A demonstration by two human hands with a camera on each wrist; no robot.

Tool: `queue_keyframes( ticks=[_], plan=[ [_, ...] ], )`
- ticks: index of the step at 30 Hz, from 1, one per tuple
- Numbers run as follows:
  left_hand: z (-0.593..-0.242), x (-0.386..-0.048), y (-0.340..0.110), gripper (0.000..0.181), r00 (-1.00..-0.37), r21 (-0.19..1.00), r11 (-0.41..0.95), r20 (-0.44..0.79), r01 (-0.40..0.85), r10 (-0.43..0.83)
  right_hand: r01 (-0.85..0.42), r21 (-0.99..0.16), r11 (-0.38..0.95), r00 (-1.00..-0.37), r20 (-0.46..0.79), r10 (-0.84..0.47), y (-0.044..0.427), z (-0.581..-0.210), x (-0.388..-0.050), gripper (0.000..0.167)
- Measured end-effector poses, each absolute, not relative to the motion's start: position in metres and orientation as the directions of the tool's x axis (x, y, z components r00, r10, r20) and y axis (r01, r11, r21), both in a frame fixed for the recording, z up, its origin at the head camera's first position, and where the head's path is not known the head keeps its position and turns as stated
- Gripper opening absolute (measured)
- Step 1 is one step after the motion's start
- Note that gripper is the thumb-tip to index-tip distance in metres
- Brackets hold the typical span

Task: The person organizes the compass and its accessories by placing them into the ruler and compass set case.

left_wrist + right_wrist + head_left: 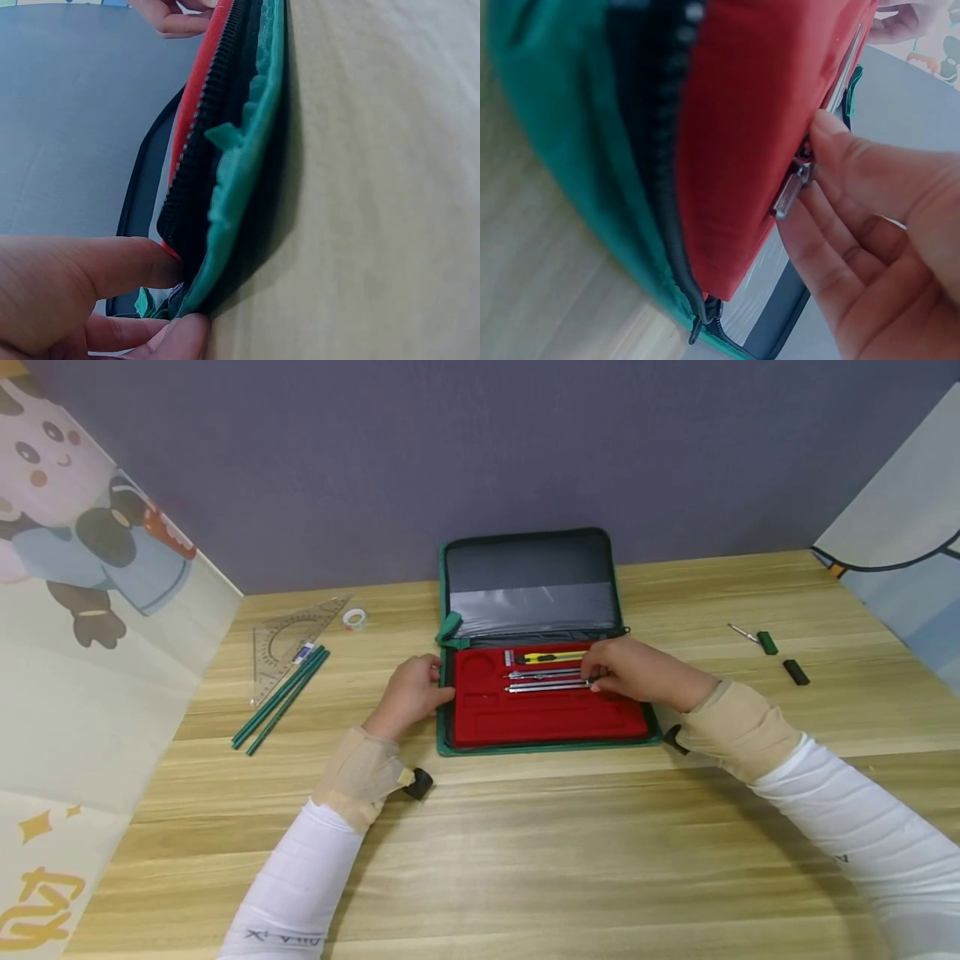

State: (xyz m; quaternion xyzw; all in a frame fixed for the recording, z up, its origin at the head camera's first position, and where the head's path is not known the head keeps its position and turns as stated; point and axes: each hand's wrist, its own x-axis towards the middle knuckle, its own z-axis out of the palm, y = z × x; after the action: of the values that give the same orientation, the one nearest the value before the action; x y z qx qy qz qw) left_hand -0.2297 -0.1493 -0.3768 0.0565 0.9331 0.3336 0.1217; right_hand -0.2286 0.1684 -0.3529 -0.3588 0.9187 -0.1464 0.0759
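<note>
A green zippered case [540, 747] lies unfolded on the table, with a red moulded tray [555, 724] in its lower half. My left hand [408, 696] grips the case's left edge, thumb and fingers on either side of it in the left wrist view. Over the tray's right part, my right hand [630, 670] pinches the end of a metal drawing compass [789, 196], whose slim legs [543, 687] point left along a slot. Just above it lies another slim metal instrument [540, 675]. Higher in the tray is a yellow utility knife [553, 657].
To the left lie a clear set square [270, 647], several green pencils [281, 697] and a white tape roll [355, 619]. At right are a small screwdriver [766, 642] with a green handle and a dark block [796, 672]. The case lid [525, 564] leans near the wall.
</note>
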Motion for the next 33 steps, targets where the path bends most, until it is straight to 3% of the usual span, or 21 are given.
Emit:
queue_keyframes(
  ticks=[33],
  plan=[
    [-0.3752, -0.2291, -0.1486, 0.051, -0.964, 0.641, 0.767, -0.190, 0.021, 0.186, -0.570, -0.351, 0.742, -0.797, 0.019, -0.603, 0.1677, -0.3542, -0.2215, 0.010]
  ],
)
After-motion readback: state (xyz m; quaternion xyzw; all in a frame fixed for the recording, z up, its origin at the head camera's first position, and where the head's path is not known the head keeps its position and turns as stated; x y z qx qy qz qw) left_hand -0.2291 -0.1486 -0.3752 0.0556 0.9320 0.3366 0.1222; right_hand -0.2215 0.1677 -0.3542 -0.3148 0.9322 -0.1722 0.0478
